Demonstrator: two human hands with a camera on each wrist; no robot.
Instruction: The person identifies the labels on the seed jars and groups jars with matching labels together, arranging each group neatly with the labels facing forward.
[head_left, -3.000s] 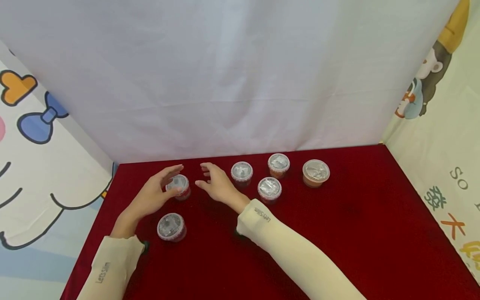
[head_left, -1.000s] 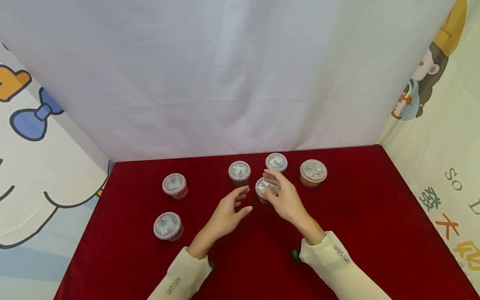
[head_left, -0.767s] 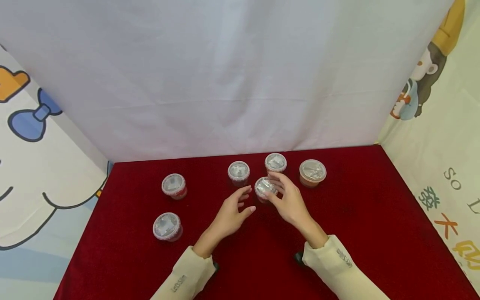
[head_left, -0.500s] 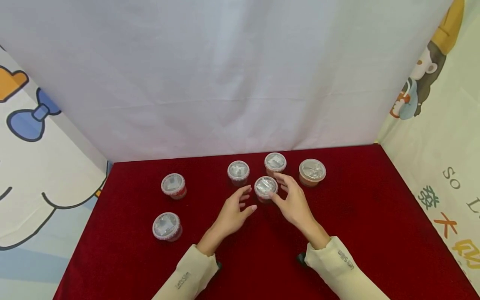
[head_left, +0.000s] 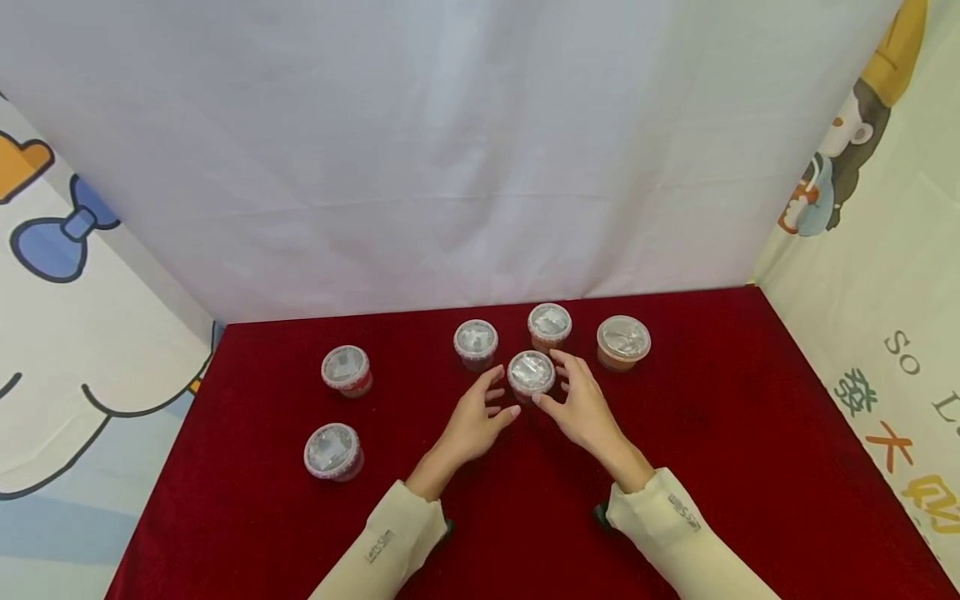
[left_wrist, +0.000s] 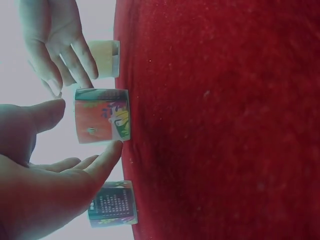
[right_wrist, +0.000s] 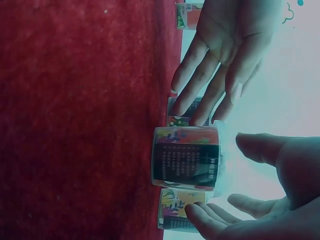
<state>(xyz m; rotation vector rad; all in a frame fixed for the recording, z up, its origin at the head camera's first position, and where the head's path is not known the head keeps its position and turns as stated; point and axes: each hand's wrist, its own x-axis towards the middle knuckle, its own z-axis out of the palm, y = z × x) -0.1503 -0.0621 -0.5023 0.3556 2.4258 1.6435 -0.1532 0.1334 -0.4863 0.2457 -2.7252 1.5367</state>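
Observation:
A small round plastic tub (head_left: 531,372) with a clear lid and a coloured printed side stands upright on the red cloth between my hands. My left hand (head_left: 474,423) is at its left, fingers loosely bent and thumb apart. On the other side, my right hand (head_left: 587,410) has its thumb at the near rim and its fingers spread along the right edge. In the left wrist view, the tub (left_wrist: 102,120) shows a red and green label, with a left fingertip close to its lower corner. The right wrist view shows the tub's dark text panel (right_wrist: 185,161).
Just behind stand two similar tubs, one left (head_left: 476,343) and one right (head_left: 550,325). A wider tub (head_left: 623,342) with tan sides is farther right. Two more, a back tub (head_left: 347,371) and a front tub (head_left: 333,452), stand at the left. A white curtain (head_left: 480,167) hangs behind the table.
Both hands have moved right from around the back left tub to the middle front one. Lately the left hand has come closer to it, and the right hand has drawn back from over its lid.

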